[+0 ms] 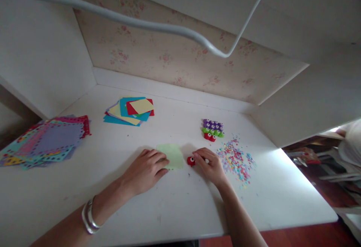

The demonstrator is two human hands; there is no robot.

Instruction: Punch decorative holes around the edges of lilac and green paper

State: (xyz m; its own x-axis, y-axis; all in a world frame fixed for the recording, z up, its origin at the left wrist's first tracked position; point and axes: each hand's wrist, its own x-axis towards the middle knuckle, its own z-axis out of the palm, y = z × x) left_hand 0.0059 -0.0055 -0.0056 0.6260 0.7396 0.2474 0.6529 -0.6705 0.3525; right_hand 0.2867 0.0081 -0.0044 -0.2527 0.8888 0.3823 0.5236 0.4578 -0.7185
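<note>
My left hand [146, 170] rests on the white desk with its fingers curled over the near left corner of a pale green paper square [172, 155], holding it down. My right hand [210, 164] is just right of the paper, fingers pinched around a small red paper punch [191, 161] that sits at the paper's right edge. A cluster of purple, green and red punches [213, 129] stands behind my right hand.
A scatter of coloured paper confetti [234, 160] lies right of my right hand. A stack of plain coloured squares [129, 110] sits at the back, and a pile of punched sheets [47, 141] lies at the far left. A grey cable [126, 19] hangs overhead.
</note>
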